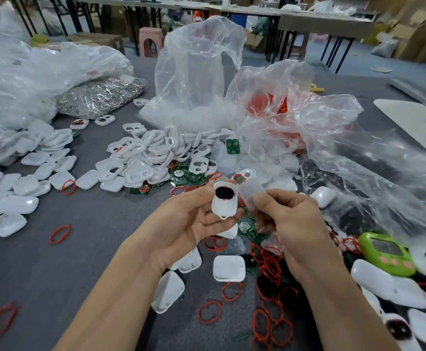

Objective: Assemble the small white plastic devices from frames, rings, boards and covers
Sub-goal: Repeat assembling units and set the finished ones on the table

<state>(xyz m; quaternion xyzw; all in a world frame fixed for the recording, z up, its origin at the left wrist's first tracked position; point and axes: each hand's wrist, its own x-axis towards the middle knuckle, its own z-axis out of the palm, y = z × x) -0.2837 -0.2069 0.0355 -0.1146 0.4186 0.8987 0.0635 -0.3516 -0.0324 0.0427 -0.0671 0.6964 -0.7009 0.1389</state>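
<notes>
A white frame point(223, 206) sat above the table's point(80, 262) near middle, held in the left hand point(189, 224), palm up, with the thumb at its edge and fingers curled beneath. A black pad point(224, 193) filled its upper opening, with a red edge showing at the rim. Just beside it, the right hand point(290, 219) pinched a clear cover point(251, 195) between thumb and fingertips, almost touching the frame. Below the right hand lay a green board point(253, 233). Red rings point(267, 269) were scattered on the table under and around both wrists. Beyond the hands lay a heap of frames point(151, 145) and boards, with white shells point(29, 148) to the left. Crumpled plastic bags point(194, 72) stood behind them. A green toy point(384, 252) lay to the right.
</notes>
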